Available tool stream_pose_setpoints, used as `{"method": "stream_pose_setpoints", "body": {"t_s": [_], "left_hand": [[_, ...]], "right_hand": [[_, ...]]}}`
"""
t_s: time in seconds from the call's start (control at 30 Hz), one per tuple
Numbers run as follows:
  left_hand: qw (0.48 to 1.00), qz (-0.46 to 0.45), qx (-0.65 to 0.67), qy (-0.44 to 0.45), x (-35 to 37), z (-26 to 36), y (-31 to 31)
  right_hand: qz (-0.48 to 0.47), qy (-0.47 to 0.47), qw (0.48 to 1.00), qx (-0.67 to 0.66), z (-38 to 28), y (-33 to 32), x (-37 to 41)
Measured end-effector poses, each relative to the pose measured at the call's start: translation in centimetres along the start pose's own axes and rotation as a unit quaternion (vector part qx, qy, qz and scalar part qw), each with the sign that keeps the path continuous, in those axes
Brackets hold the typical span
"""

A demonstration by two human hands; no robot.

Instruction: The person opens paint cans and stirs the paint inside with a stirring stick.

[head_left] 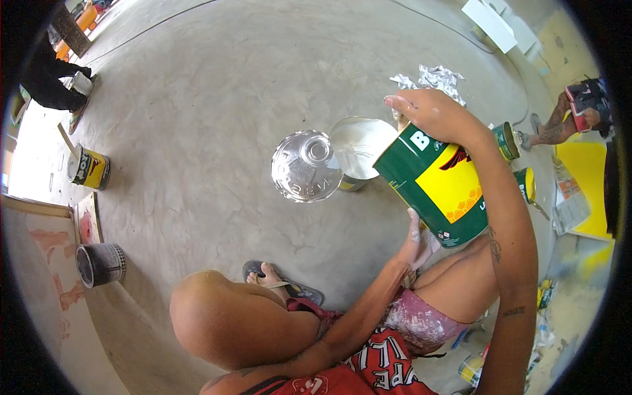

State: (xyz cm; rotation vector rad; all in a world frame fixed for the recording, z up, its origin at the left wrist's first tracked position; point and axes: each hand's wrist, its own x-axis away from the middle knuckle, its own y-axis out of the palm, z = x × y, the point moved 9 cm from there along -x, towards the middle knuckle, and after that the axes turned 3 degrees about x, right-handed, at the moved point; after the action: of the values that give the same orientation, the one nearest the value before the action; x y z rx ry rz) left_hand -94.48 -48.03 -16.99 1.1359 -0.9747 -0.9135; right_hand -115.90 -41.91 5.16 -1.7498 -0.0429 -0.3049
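A large green and yellow can [438, 184] is tilted on its side between my hands, its mouth toward an open can of whitish contents [365, 146] on the floor. My right hand [431, 118] wraps over the top of the tilted can. Below it, my left hand [421, 243] supports the underside near the base, fingers partly hidden and smeared with white. A shiny round metal lid [307, 166] lies at the left edge of the open can. Whether anything pours between the cans is hidden.
Crumpled white material [438, 80] lies beyond my right hand. At left are a yellow-black can with a stick [91, 170], a black bucket [100, 264] and a person's legs [49, 82]. Another person [566, 122] is at right, near smaller cans [507, 141] and yellow sheeting [586, 174].
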Motion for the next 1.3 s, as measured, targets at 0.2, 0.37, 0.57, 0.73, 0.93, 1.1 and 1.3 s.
{"method": "stream_pose_setpoints", "body": {"t_s": [0.2,0.37,0.57,0.73,0.93,1.1,1.3], "left_hand": [[1.0,0.003,-0.009,0.002,0.0,0.3,-0.5],[1.0,0.005,-0.015,0.002,0.1,0.2,-1.0],[1.0,0.007,-0.023,0.001,0.2,0.1,-1.5],[1.0,0.009,-0.029,0.0,0.1,-0.1,-1.9],[0.999,0.01,-0.035,0.0,0.2,-0.1,-2.4],[0.999,0.01,-0.041,0.0,0.2,-0.2,-2.8],[0.999,0.011,-0.048,-0.004,0.1,-0.5,-2.5]], "right_hand": [[-0.017,0.01,1.0,-0.007,-0.3,0.1,0.0],[-0.009,0.012,1.0,0.013,-0.1,0.3,-0.1],[-0.033,0.008,0.999,0.013,-0.4,0.3,0.0],[-0.028,0.026,0.999,0.008,-0.4,0.3,0.2],[-0.029,0.012,0.999,0.008,-0.6,0.2,0.2],[-0.005,0.031,1.0,0.005,-0.1,0.4,0.2],[-0.001,0.002,1.0,-0.005,0.3,0.4,0.1]]}}
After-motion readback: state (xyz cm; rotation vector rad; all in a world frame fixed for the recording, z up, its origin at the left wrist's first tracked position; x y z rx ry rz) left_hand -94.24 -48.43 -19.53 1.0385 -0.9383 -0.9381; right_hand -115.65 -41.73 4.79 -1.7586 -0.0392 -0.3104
